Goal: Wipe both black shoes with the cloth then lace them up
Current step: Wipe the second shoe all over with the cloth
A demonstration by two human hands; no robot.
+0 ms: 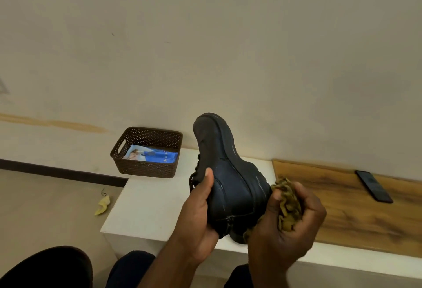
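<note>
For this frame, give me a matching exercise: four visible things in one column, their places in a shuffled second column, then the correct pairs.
Things:
1. black shoe
2. cloth
3. phone
4. brown basket

Places:
A. lying on the wooden board
B. bunched in the right hand
C. at the white bench's far left corner
D. gripped by the left hand, toe pointing up

Pairs: 1-D, 2-B, 3-A, 4-C
</note>
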